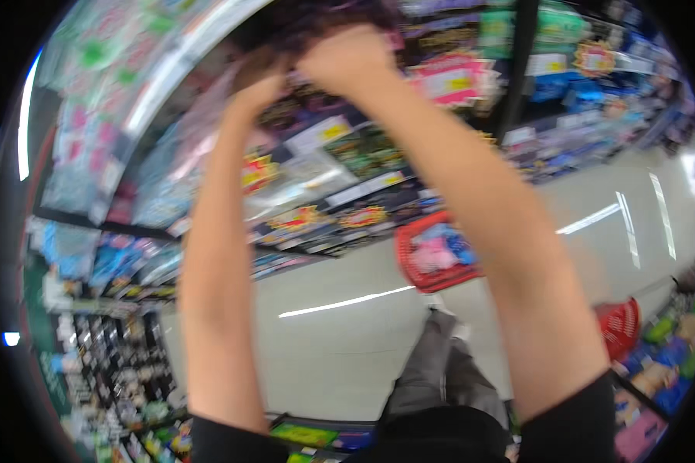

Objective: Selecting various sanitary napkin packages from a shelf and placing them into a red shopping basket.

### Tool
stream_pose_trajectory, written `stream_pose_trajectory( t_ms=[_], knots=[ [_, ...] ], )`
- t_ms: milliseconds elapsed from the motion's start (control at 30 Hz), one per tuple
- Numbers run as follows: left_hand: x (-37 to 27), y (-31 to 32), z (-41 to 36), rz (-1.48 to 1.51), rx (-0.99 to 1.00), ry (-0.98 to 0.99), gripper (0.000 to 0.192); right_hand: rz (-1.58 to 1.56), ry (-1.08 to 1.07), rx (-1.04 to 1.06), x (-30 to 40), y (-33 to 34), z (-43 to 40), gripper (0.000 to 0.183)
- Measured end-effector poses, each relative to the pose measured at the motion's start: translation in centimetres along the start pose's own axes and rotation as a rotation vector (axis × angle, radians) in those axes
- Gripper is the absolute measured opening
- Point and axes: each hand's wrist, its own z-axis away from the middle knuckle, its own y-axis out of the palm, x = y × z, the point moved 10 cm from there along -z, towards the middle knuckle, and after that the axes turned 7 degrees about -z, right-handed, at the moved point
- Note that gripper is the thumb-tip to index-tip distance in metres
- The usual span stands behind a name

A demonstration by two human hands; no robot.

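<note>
Both arms reach forward to a store shelf in the head view. My left hand (pixel 260 78) is at the dark packaged goods (pixel 301 29) near the top edge, its fingers blurred and partly hidden. Just to its right, my right hand (pixel 350 58) is curled against the same dark goods. Whether either hand grips a package cannot be told. Pinkish plastic-wrapped packages (pixel 208 127) lie left of the hands. A pink starburst price sign (pixel 454 80) stands to the right.
A red shopping basket (pixel 405 257) with pink and blue items stands on the glossy floor (pixel 336 341) by my feet. Another red basket (pixel 618 329) is at the right. Shelves with price tags run ahead; more stocked displays stand at the left (pixel 121 359) and lower right (pixel 666 370).
</note>
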Motion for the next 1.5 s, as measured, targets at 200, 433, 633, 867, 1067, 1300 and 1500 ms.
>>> stream_pose_trajectory(
  t_ms=[200,433,633,867,1067,1300,1500],
  knots=[
    [7.4,3.5,1.9,-0.088,-0.107,0.081,0.046,-0.079,0.186,-0.047,0.7,-0.9,-1.1,0.048],
    [6.5,6.7,0.0,0.2,-0.017,-0.156,0.051,-0.046,0.25,0.028,-2.1,-0.7,0.5,0.06],
    [4.3,7.2,-1.2,0.609,0.058,-0.255,0.055,-0.13,0.351,0.133,-3.8,0.5,1.0,0.061],
    [1.0,6.1,-2.2,0.545,-0.009,-0.348,0.051,-0.009,0.225,-0.135,-4.0,-1.1,2.0,0.045],
    [0.7,-0.7,0.3,0.407,0.194,-0.128,0.058,0.041,0.329,0.182,0.4,-0.5,0.3,0.038],
    [-0.7,-6.0,2.6,0.336,0.248,-0.403,0.079,0.291,-0.003,-0.175,0.3,-1.0,0.1,0.045],
    [0.2,-4.6,3.8,0.367,0.206,-0.473,0.085,0.171,0.097,-0.095,1.8,-0.5,-0.2,0.036]
  ],
)
